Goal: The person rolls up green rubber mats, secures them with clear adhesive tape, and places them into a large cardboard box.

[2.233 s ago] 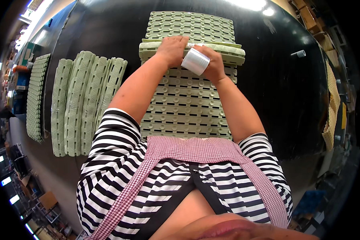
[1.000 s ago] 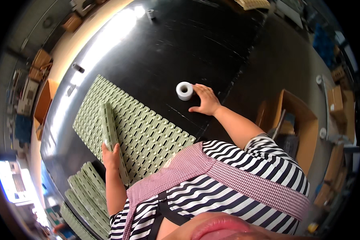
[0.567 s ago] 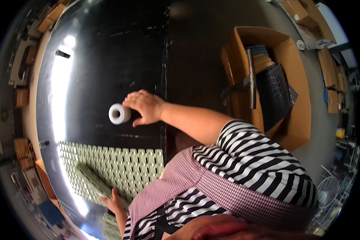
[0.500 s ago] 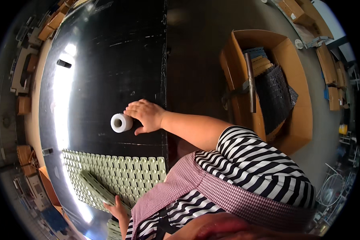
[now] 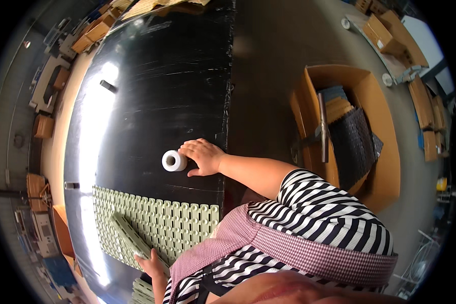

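A white roll (image 5: 182, 161) with a hollow core lies on the black table (image 5: 157, 111). Beside its right end is my right hand (image 5: 203, 156), fingers stretched out and thumb apart; the fingertips are at the roll's edge, and whether they press on it I cannot tell. Pale green studded, slotted sheeting (image 5: 182, 223) covers the near part of the table. Over that sheeting my left hand (image 5: 152, 264) grips the near end of a narrow green strip (image 5: 129, 232), which slants away to the left.
Right of the table stands a large cardboard box (image 5: 385, 167) with dark textured sheets (image 5: 347, 147) inside and a metal bar (image 5: 323, 126) at its near side. Two small dark cylinders, one being a short tube (image 5: 108, 86), sit along the table's left side. More green pieces (image 5: 143, 291) lie nearest me.
The whole view has shifted, so the table and box sit further right in the picture. My right hand keeps its place beside the roll, and my left hand still grips the strip.
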Available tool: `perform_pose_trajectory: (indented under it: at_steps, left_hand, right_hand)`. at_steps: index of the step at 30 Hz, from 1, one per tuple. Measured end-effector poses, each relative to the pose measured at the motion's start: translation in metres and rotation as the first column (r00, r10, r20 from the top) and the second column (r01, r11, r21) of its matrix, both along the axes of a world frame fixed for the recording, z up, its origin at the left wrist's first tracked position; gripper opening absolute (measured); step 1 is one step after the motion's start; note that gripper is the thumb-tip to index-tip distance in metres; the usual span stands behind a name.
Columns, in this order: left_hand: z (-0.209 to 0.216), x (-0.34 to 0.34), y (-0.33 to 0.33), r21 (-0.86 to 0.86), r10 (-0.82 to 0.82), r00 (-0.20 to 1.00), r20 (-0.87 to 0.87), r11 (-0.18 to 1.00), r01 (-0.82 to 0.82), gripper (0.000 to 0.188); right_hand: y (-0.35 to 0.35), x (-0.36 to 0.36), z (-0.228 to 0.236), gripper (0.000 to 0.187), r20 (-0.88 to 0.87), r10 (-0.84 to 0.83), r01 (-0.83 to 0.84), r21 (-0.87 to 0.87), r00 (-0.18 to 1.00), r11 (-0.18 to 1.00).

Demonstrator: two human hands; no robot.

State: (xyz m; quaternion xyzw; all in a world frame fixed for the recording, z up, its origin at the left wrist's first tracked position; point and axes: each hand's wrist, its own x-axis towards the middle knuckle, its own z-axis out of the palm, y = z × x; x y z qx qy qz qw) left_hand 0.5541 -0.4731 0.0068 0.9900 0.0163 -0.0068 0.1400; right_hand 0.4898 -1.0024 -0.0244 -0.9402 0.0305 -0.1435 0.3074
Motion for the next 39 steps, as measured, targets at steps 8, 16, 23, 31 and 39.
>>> perform_pose_trajectory:
  at_steps: [8,16,23,31,39]
  left_hand:
    - [0.007,-0.005,-0.011,-0.064,0.080,0.996,-0.035,0.995,-0.082,0.099]
    - [0.024,-0.016,-0.031,-0.078,0.125,0.992,-0.017,0.989,-0.126,0.095]
    - [0.025,-0.016,-0.032,-0.081,0.144,0.989,-0.037,0.986,-0.147,0.098]
    - [0.023,-0.017,-0.033,-0.082,0.167,0.986,-0.017,0.982,-0.168,0.098]
    - [0.023,-0.017,-0.032,-0.096,0.164,0.986,-0.002,0.982,-0.163,0.099]
  right_hand:
    - [0.001,0.000,0.008,0.080,0.012,-0.007,0.007,-0.040,1.000,0.999]
    - [0.002,0.004,0.002,0.080,-0.022,0.001,-0.004,-0.111,1.000,0.994]
    - [0.002,0.004,-0.002,0.078,-0.014,-0.009,0.007,-0.145,1.000,0.989]
    - [0.004,0.004,0.004,0.075,-0.034,-0.009,0.004,-0.152,0.999,0.988]
    - [0.004,0.005,0.009,0.074,-0.065,-0.011,0.000,-0.178,0.998,0.984]
